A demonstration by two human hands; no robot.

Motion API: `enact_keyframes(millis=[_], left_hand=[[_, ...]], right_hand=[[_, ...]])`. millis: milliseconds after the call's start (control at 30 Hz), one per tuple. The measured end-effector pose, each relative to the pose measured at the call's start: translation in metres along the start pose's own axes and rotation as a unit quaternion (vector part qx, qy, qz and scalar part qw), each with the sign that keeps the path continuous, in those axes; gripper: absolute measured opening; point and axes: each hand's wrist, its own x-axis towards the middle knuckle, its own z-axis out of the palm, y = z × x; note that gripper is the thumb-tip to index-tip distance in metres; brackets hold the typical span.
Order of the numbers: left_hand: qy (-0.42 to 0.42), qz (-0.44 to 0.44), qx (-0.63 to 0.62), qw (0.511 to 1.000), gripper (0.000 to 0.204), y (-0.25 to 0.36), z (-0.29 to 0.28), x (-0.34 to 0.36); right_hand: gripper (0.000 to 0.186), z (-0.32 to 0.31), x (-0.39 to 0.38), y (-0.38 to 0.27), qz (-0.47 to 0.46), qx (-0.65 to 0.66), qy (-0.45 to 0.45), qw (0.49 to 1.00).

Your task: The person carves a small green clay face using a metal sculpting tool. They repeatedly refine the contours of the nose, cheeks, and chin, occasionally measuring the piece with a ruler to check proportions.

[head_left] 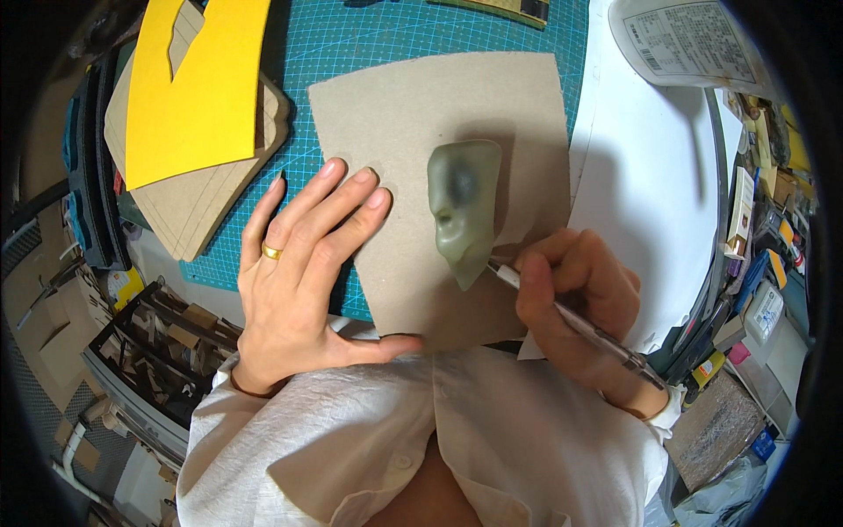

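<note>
1. Lowest in the frame is a white button-front cloth shirt (351,448), its sleeves reaching both wrists.
2. Right of centre, the right hand (575,294) pinches a slim, dark-barrelled pen (593,329) between thumb and fingers. The pen's tip is at the lower right edge of the green piece; whether it touches that or the board beneath, I cannot tell.
3. Left of centre, the left hand (307,263) lies with fingers spread and pinches nothing. A plain gold ring (271,251) circles one finger; the fingertips rest along the board's left edge, the thumb by its lower left corner.
4. At mid-frame is a flat brown cardboard sheet (395,132).
5. Upon it, just right of centre, lies a glossy, pale green, face-shaped piece (457,224), pointed end downward, with a dark patch above.
6. Beneath the cardboard, a teal gridded cutting mat (404,31) reaches the top edge.
7. Upper left, a notched bright yellow sheet (193,123) overlaps brown board shapes (211,206).
8. Upper right, a white labelled container (645,39) is over white paper (641,140).
</note>
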Motion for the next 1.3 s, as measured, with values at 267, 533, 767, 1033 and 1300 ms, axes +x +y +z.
enact_keyframes(millis=[267,533,767,1033,1300], left_hand=[[-0.045,-0.003,-0.025,0.999,0.117,-0.0023,-0.0075,0.0001],[-0.037,-0.003,-0.025,0.999,0.117,-0.0018,-0.0069,0.0005],[-0.035,-0.002,-0.023,0.999,0.117,-0.0020,-0.0072,0.0003],[-0.040,-0.003,-0.029,0.999,0.118,-0.0025,-0.0073,0.0007],[-0.033,-0.001,-0.035,0.999,0.119,-0.0032,-0.0054,-0.0005]], right_hand=[[0.031,-0.0005,-0.0010,0.0026,-0.001,0.000,0.000,1.000],[0.028,-0.0020,0.0010,0.0014,-0.020,-0.004,-0.022,1.000],[0.028,-0.0007,0.0013,0.0041,-0.045,0.008,-0.025,0.999],[0.027,-0.0013,0.0017,0.0018,-0.035,-0.006,-0.027,0.999],[0.026,-0.0008,0.0015,0.0031,-0.045,-0.005,-0.028,0.999]])
